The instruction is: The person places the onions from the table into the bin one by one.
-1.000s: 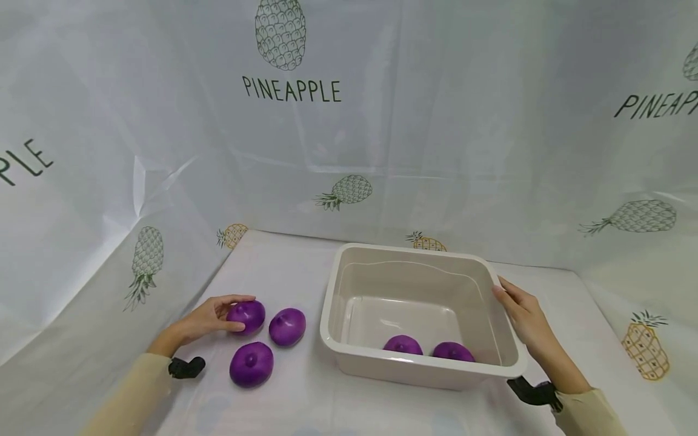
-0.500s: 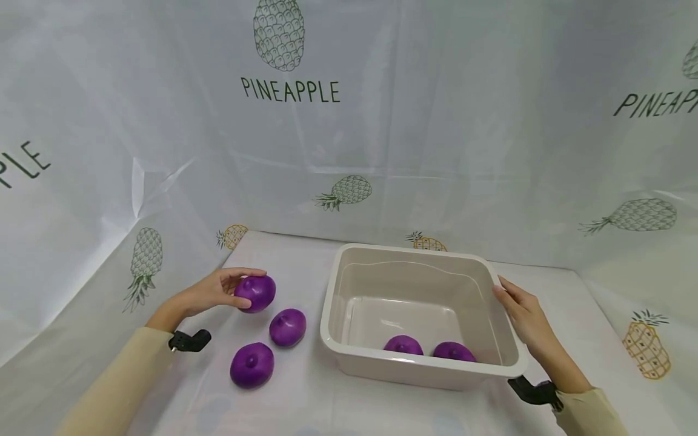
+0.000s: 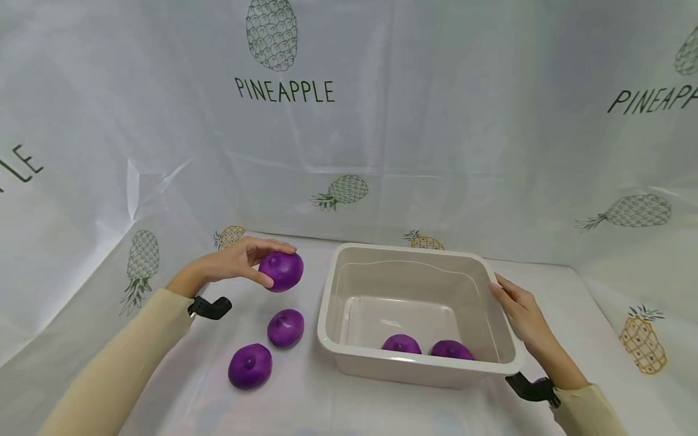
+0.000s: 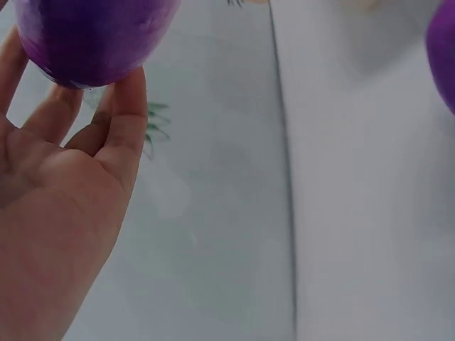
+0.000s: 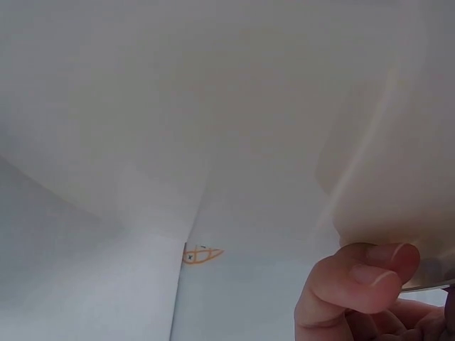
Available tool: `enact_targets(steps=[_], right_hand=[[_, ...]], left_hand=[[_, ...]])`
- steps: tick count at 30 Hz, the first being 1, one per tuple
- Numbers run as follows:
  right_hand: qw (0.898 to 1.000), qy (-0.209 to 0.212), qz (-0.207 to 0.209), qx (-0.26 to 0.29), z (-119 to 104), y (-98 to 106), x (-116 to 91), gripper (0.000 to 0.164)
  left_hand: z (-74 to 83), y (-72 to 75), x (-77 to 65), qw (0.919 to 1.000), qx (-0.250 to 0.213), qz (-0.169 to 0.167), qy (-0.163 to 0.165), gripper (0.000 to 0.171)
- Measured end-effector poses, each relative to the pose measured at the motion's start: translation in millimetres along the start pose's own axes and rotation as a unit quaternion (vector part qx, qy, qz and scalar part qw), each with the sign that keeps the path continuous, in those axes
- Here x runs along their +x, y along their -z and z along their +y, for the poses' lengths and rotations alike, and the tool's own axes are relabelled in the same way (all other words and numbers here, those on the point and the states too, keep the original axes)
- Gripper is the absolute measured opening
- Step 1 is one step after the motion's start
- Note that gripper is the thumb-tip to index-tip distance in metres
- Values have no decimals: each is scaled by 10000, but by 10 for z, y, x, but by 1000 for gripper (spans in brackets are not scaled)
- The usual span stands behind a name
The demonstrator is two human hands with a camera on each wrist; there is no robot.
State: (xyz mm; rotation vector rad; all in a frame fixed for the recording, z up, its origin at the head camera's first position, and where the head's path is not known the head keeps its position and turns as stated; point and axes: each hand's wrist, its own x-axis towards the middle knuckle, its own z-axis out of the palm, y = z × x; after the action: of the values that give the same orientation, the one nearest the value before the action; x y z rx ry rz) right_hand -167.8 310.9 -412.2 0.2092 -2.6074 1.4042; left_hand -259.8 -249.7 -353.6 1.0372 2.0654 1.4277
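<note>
My left hand [image 3: 237,260] holds a glossy purple onion [image 3: 282,272] between thumb and fingers, raised above the table left of the bin. In the left wrist view, that onion [image 4: 96,35] sits at the fingertips, its top cut off by the frame. Two similar onions lie below the hand, one nearer the bin [image 3: 286,328] and the other further forward [image 3: 249,367]. My right hand [image 3: 523,312] grips the right rim of a beige plastic bin [image 3: 403,278]. Curled fingers [image 5: 355,288] show at its edge in the right wrist view. Two onions rest inside, a left one [image 3: 402,344] and a right one [image 3: 452,350], partly hidden by the front wall.
A white cloth [image 3: 305,399] covers the table. Pineapple-printed sheeting [image 3: 436,139] rises behind and along both sides. Black wrist mounts, a left one [image 3: 209,307] and a right one [image 3: 531,389], stick out below the hands.
My left hand has lifted the onion off the table, carrying it up and to the right, towards the bin. The right hand keeps its grip on the rim.
</note>
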Motion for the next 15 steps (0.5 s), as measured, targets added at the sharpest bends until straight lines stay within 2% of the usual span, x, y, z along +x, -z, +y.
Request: enact_targets(steps=[9, 15], right_hand=[[10000, 14, -59, 9, -31, 10, -6, 50], [10000, 26, -33, 56, -23, 4, -2, 50]], left_hand=[[414, -103, 501, 9978, 191, -635, 6, 67], [575, -175, 818, 9942, 280, -1032, -104, 68]])
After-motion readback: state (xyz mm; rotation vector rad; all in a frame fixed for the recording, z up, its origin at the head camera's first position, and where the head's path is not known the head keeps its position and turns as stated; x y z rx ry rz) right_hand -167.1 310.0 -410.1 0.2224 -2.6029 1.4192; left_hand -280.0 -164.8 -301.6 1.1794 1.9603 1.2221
